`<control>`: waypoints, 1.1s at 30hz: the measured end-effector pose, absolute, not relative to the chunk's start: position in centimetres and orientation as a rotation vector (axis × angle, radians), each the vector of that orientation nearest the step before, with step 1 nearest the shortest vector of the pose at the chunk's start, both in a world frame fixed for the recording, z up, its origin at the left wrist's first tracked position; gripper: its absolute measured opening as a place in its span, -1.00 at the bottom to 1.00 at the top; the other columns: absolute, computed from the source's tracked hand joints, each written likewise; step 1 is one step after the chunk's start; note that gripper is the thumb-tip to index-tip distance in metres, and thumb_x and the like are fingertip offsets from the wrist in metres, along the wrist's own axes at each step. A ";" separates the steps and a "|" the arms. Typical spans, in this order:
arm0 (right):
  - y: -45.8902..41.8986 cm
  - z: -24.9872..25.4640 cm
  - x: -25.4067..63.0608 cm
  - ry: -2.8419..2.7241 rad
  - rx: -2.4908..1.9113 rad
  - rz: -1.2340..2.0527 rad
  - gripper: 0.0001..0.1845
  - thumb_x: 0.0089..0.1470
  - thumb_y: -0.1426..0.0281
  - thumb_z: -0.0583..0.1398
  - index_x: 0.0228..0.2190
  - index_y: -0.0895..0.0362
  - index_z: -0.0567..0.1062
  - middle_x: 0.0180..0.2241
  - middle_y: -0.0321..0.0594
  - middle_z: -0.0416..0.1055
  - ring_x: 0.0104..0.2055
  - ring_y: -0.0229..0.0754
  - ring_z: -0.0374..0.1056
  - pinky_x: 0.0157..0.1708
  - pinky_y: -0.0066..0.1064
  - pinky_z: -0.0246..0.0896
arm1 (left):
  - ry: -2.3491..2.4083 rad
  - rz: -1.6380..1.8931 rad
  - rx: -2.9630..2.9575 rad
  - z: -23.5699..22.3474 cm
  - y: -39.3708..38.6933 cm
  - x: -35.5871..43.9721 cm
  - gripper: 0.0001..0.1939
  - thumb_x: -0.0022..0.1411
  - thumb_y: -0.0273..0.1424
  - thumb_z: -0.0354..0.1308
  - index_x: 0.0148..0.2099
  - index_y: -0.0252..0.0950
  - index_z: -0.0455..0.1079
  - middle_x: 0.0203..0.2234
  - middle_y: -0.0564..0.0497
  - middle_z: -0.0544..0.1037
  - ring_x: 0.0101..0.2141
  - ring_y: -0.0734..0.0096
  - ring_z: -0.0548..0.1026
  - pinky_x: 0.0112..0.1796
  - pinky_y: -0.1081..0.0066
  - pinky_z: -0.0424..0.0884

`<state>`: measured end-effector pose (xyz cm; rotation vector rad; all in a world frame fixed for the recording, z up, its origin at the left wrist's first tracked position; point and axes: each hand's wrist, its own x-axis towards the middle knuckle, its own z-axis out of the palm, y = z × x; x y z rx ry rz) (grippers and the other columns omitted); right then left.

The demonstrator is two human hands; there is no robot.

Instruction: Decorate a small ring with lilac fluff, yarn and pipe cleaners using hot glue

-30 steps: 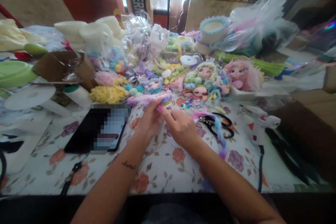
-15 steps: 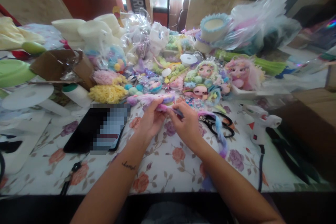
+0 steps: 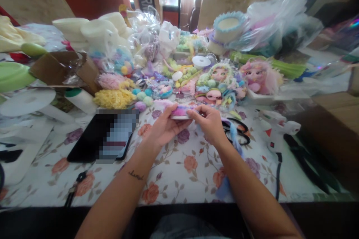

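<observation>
My left hand is closed around a small piece with a fuzzy pink-purple top and a white lower edge; its exact kind is unclear. At the piece's right end, my right hand pinches the fluffy multicoloured strip against it. The loose tail of that strip runs out behind my right hand, and a bluish part shows below my right forearm. Black-handled scissors lie just right of my right hand, partly hidden by the strip and hand.
A phone lies left on the floral tablecloth. A glue gun stands at right. Behind my hands are pompoms, yellow fluffy trim, doll-faced pieces, a white spool and a cardboard box.
The held piece has turned, so its pink-purple face and white edge now show. My right hand has shifted slightly right, covering more of the scissors, and the strip's tail has moved.
</observation>
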<state>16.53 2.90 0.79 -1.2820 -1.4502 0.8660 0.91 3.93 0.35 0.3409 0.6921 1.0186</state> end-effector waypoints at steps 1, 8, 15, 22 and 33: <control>2.9 0.8 16.6 -1.442 -1.285 0.892 -0.62 0.03 0.13 0.28 -0.59 0.11 0.36 -0.59 -0.35 0.25 -0.49 -0.28 0.13 -0.49 -0.43 -0.01 | 0.692 1.000 0.338 0.3 3.9 0.9 -0.75 0.28 -0.32 0.18 -0.13 -0.42 0.50 -0.21 -0.22 0.63 -0.22 0.23 0.60 -0.09 0.25 0.56; 2.9 0.4 16.8 -1.392 -1.279 0.961 -0.59 0.03 0.10 0.28 -0.60 0.11 0.35 -0.63 -0.38 0.21 -0.54 -0.32 0.06 -0.52 -0.43 -0.06 | 0.652 0.921 0.332 0.1 4.1 0.6 -0.61 0.33 -0.21 0.14 -0.07 -0.47 0.51 -0.19 -0.29 0.63 -0.21 0.19 0.62 -0.10 0.25 0.57; 2.8 0.3 17.0 -1.375 -1.280 0.961 -0.59 0.05 0.07 0.28 -0.58 0.11 0.36 -0.64 -0.37 0.26 -0.54 -0.30 0.16 -0.47 -0.42 0.04 | 0.615 0.906 0.462 -0.4 3.8 0.1 -0.90 0.11 -0.61 0.26 -0.29 -0.41 0.57 -0.27 -0.19 0.67 -0.20 0.20 0.64 -0.02 0.27 0.55; 2.7 0.2 17.0 -1.460 -1.199 0.930 -0.58 0.09 0.09 0.27 -0.58 0.11 0.35 -0.62 -0.38 0.24 -0.53 -0.30 0.14 -0.48 -0.41 0.02 | 0.606 0.913 0.455 -0.8 4.0 -0.1 -0.89 0.04 -0.65 0.27 -0.45 -0.38 0.54 -0.42 -0.08 0.66 -0.27 0.28 0.64 0.01 0.24 0.52; 2.2 0.3 16.4 -1.560 -1.166 0.739 -0.66 0.19 0.18 0.19 -0.52 0.08 0.30 -0.57 -0.38 0.22 -0.50 -0.29 0.15 -0.43 -0.42 0.06 | 0.579 0.917 0.451 -0.7 4.1 0.1 -0.94 0.13 -0.49 0.27 -0.30 -0.37 0.53 -0.25 -0.10 0.65 -0.20 0.31 0.61 0.03 0.25 0.49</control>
